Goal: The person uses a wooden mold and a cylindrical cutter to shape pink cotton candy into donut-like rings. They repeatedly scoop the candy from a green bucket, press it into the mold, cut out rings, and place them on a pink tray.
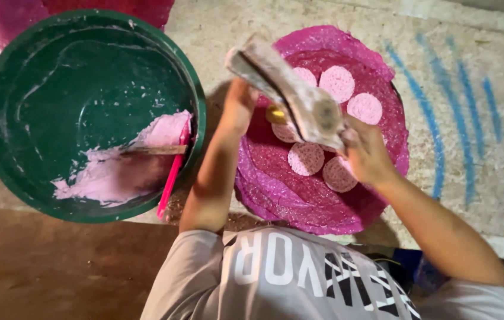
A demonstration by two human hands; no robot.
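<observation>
A large green plastic basin (38,106) is seen at the far left, its inner wall smeared white. A mass of pale pink paste (115,169) lies in the basin's lower right part, with a wooden stick (154,150) laid across it. A bright pink handle (172,181) leans over the basin's rim at the right.

Just right of the basin the left hand (239,106) is raised, its fingers closed round one end of a grey, paste-crusted tool (290,95), possibly a flat trowel or scraper; its exact form cannot be told because of blur. The right hand (365,153) is wrapped round the other end, so the tool is held by both hands above the tray.

Further right of the basin a round tray (323,204) covered in glittery magenta material rests on the ground. Several pale pink discs (306,158) are set in a ring on it, and a small yellow object (275,114) shows beside them.

The ground (489,178) right of the basin is rough pale concrete marked with curved blue streaks (435,136); below the basin it is reddish brown
</observation>
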